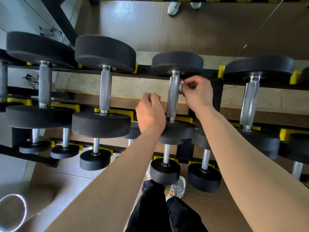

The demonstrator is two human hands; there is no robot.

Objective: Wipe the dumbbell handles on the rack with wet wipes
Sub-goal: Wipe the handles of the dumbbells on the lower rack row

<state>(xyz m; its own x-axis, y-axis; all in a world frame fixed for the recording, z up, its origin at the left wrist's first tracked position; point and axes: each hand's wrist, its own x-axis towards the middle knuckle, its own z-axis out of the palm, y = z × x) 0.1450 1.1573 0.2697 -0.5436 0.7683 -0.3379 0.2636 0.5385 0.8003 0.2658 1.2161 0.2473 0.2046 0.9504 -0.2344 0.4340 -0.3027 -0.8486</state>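
**Figure: Wet wipe applied to a knurled handle on the upper tier of the rack**

The right hand point(197, 94) is pinching a small wad of white wet wipe point(181, 88) between thumb and fingertips. It is pressing the wipe against the right side of the dumbbell handle point(173, 97), near that handle's far end and just short of the far black weight plate point(177, 62). The left hand point(150, 111) is hovering just left of the same handle, about mid-length, with its fingers curled into the palm (nothing is showing inside the curl, and contact with the handle cannot be told). The two hands are sitting apart, one on each side of the handle.

The handle's dumbbell is lying in yellow cradles point(186, 119) across the black rack point(217, 94). Left of the handle, a larger dumbbell point(105, 91) is resting on the same tier, and right of the handle another dumbbell point(250, 101) is resting likewise. Below the handle, smaller dumbbells point(165, 171) are sitting on a lower tier, and beneath them a pale shoe point(178, 186) is standing on the brown floor point(217, 30).
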